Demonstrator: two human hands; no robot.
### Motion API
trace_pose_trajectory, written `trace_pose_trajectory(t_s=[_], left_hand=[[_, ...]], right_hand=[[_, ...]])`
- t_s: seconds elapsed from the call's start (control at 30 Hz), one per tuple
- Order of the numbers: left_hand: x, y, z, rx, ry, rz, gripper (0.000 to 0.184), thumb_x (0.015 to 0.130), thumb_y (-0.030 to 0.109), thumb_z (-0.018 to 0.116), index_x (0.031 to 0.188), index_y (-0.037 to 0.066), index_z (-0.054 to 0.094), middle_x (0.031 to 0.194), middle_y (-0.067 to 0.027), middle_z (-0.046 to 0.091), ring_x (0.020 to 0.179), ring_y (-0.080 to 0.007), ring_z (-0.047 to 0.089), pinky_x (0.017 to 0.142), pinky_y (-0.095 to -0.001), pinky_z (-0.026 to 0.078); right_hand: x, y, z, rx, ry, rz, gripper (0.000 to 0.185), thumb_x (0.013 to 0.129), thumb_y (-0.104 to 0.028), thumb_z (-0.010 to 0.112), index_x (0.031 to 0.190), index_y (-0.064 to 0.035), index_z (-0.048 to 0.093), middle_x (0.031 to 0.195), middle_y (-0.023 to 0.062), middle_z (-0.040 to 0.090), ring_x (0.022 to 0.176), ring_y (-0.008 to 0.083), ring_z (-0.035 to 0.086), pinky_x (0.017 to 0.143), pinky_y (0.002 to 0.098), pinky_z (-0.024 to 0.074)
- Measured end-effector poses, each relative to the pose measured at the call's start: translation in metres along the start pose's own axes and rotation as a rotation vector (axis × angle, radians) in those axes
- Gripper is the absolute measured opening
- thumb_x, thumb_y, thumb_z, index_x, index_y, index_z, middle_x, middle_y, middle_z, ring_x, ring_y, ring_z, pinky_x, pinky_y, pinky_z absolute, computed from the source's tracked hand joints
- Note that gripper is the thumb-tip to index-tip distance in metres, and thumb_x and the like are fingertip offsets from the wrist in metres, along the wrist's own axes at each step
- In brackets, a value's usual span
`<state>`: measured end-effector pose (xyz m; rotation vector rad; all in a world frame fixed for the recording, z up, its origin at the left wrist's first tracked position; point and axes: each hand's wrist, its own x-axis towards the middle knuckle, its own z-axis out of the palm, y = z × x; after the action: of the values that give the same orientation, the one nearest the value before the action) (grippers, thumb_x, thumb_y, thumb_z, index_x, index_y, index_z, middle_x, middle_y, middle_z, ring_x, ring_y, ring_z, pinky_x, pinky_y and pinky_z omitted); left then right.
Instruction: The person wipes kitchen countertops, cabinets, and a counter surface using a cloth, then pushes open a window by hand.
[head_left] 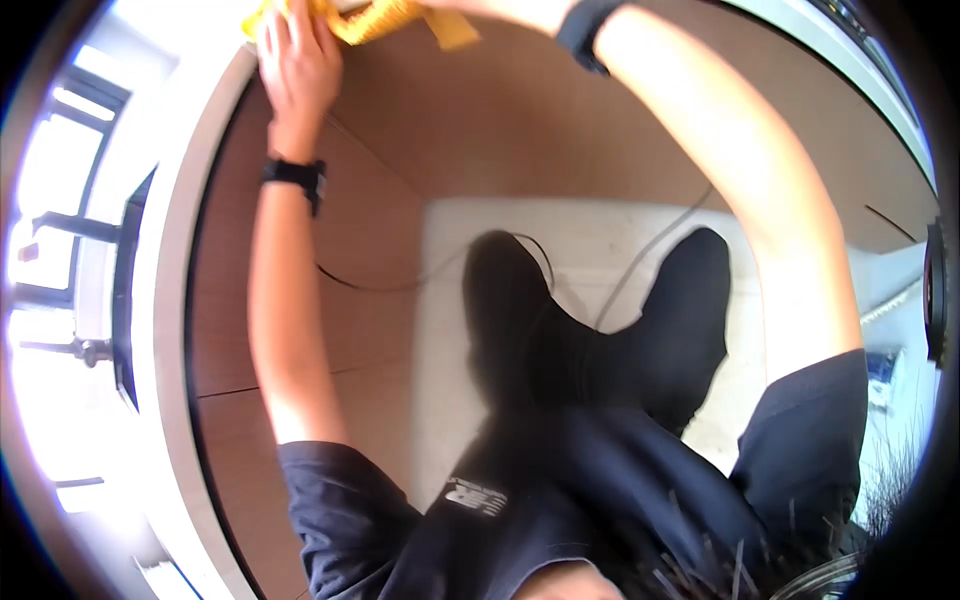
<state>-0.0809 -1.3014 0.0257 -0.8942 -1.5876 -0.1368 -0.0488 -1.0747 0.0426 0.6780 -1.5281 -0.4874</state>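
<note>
A bright yellow textured cloth [378, 20] lies at the top edge of the view, with a paler yellow flap [455, 30] hanging from its right end. My left hand [297, 62], with a black band on its wrist, is on the left end of the cloth, its fingers closed over it at the corner of a pale rim. My right hand [515, 8] reaches in from the right towards the flap and is cut off by the top edge of the view, so its fingers are hidden. A dark band circles the right wrist.
Brown panels [380, 120] with a pale rim [175, 300] surround me on the left and ahead. A thin dark cable [375, 289] runs across near my feet and the pale floor [590, 225]. Bright windows and a dark monitor-like edge [130, 300] stand at the left.
</note>
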Motion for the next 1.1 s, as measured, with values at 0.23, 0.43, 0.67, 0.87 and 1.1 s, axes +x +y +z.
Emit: trace_pose_trajectory(t_s=[0.23,0.43,0.67,0.87,1.1], left_hand=[[-0.089,-0.006,0.015,-0.06,-0.279,-0.234,0.054,0.096,0.008,0.055,0.143,-0.013,0.037,0.149,-0.0331,0.032,0.139,-0.049,0.032,0.116,-0.0508,0.031],[-0.088,0.003,0.04,-0.011,-0.115,-0.347,0.062,0.092,0.007,0.057,0.144,-0.016,0.03,0.145,-0.0381,0.027,0.136,-0.0537,0.029,0.116,-0.0549,0.028],[-0.12,-0.002,0.087,0.033,-0.115,-0.371,0.059,0.097,0.019,0.058,0.142,-0.009,0.033,0.143,-0.0321,0.028,0.128,-0.0479,0.036,0.108,-0.0552,0.033],[-0.139,-0.002,0.111,-0.018,0.025,-0.367,0.077,0.095,0.035,0.063,0.146,-0.009,0.026,0.143,-0.0291,0.026,0.134,-0.0471,0.027,0.11,-0.0585,0.027],[-0.133,0.009,0.099,-0.066,-0.039,-0.406,0.095,0.088,0.036,0.074,0.151,-0.009,0.019,0.149,-0.0299,0.021,0.14,-0.0483,0.022,0.115,-0.0572,0.023]], right_hand=[[-0.054,-0.065,0.039,0.442,-0.172,-0.103,0.029,0.084,-0.013,0.06,0.113,-0.0088,0.065,0.121,0.0044,0.063,0.118,0.0216,0.059,0.098,0.0347,0.0517],[-0.053,-0.064,0.031,0.153,-0.41,0.276,0.038,0.091,-0.023,0.053,0.127,-0.011,0.058,0.138,-0.0017,0.055,0.135,0.0145,0.044,0.121,0.0347,0.0263],[-0.061,-0.07,0.043,0.264,-0.217,0.292,0.026,0.085,-0.018,0.055,0.107,-0.0095,0.067,0.118,0.0012,0.066,0.117,0.0168,0.059,0.105,0.03,0.0439],[-0.064,-0.072,0.051,0.085,-0.048,0.25,0.019,0.09,-0.023,0.051,0.098,-0.0143,0.065,0.106,-0.0017,0.067,0.109,0.0156,0.06,0.103,0.0286,0.0436],[-0.067,-0.08,0.052,0.071,-0.099,0.24,0.025,0.092,-0.025,0.049,0.106,-0.0135,0.065,0.113,-0.0019,0.066,0.113,0.0151,0.057,0.104,0.0312,0.0404]])
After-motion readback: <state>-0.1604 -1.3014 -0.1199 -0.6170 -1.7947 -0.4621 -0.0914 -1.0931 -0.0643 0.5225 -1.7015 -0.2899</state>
